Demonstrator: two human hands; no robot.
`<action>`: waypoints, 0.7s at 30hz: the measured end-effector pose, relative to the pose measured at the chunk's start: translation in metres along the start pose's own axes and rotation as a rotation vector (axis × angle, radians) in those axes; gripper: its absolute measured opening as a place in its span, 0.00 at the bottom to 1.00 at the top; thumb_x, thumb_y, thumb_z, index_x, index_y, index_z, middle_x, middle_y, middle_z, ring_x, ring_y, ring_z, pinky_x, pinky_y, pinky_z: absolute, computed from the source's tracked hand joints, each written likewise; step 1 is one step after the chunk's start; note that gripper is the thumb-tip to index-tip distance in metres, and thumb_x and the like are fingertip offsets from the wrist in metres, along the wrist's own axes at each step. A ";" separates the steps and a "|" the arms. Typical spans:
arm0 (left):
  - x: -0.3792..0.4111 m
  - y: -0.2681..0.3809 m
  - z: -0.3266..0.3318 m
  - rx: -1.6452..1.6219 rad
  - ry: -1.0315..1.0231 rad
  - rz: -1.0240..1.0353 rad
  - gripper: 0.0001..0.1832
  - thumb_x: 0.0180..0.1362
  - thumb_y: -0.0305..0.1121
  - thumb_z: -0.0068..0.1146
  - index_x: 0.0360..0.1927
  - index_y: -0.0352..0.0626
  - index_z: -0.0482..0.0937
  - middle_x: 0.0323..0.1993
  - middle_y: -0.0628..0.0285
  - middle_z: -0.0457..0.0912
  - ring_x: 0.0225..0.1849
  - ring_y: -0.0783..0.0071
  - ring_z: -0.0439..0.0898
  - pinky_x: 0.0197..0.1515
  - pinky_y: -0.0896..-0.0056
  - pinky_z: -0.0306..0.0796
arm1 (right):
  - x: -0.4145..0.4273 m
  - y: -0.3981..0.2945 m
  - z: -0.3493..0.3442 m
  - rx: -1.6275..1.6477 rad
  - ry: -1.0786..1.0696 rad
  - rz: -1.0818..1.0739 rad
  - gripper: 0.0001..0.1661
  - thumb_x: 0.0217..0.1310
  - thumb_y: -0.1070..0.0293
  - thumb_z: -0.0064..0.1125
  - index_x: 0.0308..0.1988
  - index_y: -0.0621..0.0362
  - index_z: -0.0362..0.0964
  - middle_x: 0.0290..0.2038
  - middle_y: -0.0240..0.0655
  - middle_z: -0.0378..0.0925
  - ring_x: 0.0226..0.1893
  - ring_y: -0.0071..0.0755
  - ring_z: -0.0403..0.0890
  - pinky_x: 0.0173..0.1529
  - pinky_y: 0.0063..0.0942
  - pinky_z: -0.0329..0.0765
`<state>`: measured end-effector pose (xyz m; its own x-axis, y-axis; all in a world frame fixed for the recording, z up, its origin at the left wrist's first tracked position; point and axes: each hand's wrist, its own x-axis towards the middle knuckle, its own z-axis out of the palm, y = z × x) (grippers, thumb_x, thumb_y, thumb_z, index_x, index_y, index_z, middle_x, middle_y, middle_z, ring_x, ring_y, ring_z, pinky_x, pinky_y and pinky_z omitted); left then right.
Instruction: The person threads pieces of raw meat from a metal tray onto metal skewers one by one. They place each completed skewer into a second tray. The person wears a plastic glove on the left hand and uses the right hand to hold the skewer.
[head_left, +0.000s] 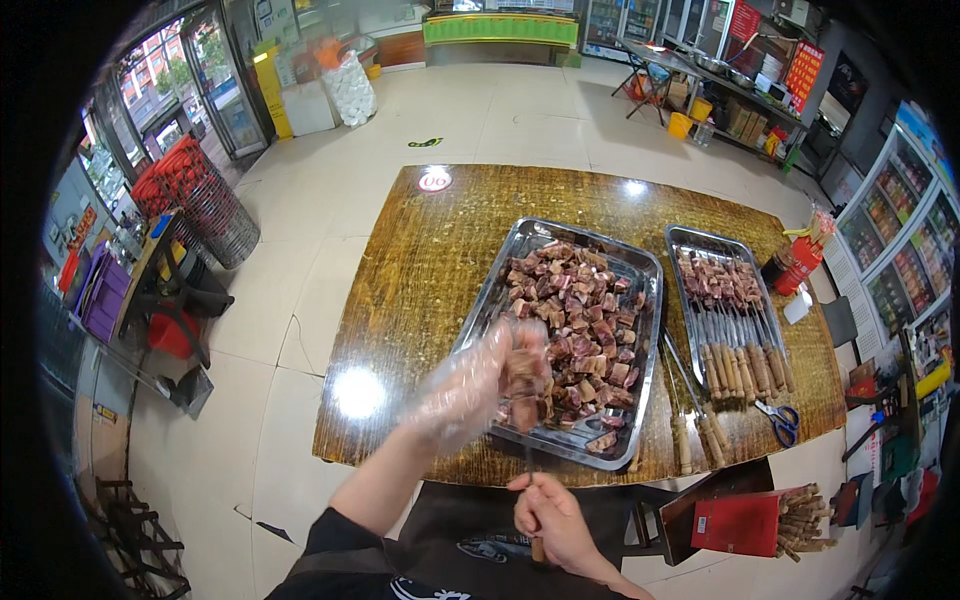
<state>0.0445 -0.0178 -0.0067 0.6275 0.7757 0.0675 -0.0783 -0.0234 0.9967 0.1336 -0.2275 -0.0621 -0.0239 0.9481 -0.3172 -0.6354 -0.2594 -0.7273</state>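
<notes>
My right hand (551, 517), bare, grips the wooden handle (538, 549) of a metal skewer in front of my apron. The skewer's rod points away from me, with meat chunks (524, 379) threaded on its upper part. Around that meat closes my left hand (472, 382), in a clear plastic glove and blurred; its fingertips partly hide the chunks. Both are at the near left of a large metal tray (646, 360) heaped with raw meat cubes (592, 322). To the right, a smaller metal tray (680, 234) holds several loaded skewers (731, 322), handles toward me.
Loose skewers (682, 442) lie between the trays, and blue-handled scissors (784, 424) near the table's right edge. A red container (799, 264) and a white cup (798, 306) stand farther back. Below right, a red box (735, 523) of wooden-handled skewers rests on a stool.
</notes>
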 end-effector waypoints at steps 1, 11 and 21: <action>0.021 0.005 -0.003 0.205 -0.001 0.052 0.17 0.74 0.44 0.44 0.55 0.44 0.76 0.35 0.61 0.80 0.37 0.66 0.77 0.40 0.63 0.72 | -0.003 0.000 -0.006 0.025 0.041 -0.057 0.14 0.79 0.68 0.39 0.54 0.64 0.66 0.23 0.27 0.63 0.22 0.18 0.60 0.27 0.18 0.60; 0.179 -0.020 -0.026 1.491 -0.244 0.102 0.23 0.57 0.30 0.58 0.57 0.56 0.81 0.52 0.54 0.83 0.55 0.53 0.80 0.58 0.54 0.74 | -0.047 -0.002 -0.036 0.051 0.289 -0.253 0.13 0.78 0.67 0.43 0.53 0.60 0.71 0.21 0.25 0.65 0.19 0.16 0.60 0.23 0.16 0.57; 0.102 0.018 -0.013 -0.580 -0.043 -0.292 0.23 0.75 0.45 0.43 0.53 0.33 0.78 0.36 0.61 0.77 0.34 0.81 0.74 0.37 0.82 0.77 | -0.053 -0.011 -0.043 -0.219 0.206 -0.078 0.15 0.79 0.66 0.42 0.54 0.60 0.72 0.22 0.24 0.68 0.19 0.12 0.62 0.23 0.12 0.58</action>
<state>0.0971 0.0694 0.0174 0.7159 0.6722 -0.1888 -0.2979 0.5386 0.7882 0.1754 -0.2824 -0.0637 0.1896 0.9154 -0.3551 -0.4471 -0.2415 -0.8613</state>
